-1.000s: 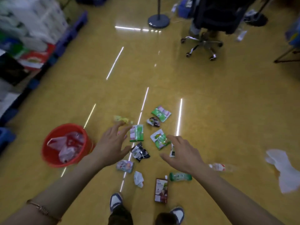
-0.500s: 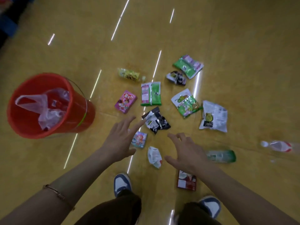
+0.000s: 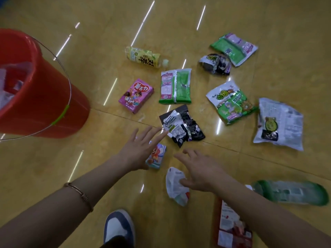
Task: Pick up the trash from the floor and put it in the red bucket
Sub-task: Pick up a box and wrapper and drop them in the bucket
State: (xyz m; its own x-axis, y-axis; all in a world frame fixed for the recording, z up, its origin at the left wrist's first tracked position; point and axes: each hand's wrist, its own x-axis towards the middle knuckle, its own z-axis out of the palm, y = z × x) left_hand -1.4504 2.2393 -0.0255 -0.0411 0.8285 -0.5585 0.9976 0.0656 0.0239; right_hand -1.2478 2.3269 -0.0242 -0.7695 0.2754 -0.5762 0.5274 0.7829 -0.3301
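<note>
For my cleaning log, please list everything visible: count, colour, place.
bucket: 1, red, left
bag: 1, white, in bucket
yellow bottle: 1, yellow, top centre
pink box: 1, pink, centre left
green packet: 1, green, centre
long packet: 1, green, top right
foil wrapper: 1, black, top right
printed packet: 1, white and green, right
white packet: 1, white, far right
black wrapper: 1, black, centre
small box: 1, blue, lower centre
crumpled wrapper: 1, white, lower centre
clear bottle: 1, green, lower right
carton: 1, red, bottom right
shoe: 1, blue and white, bottom
bracelet: 1, gold, left wrist
left hand: 1, open, over small box
right hand: 1, open, over crumpled wrapper
</note>
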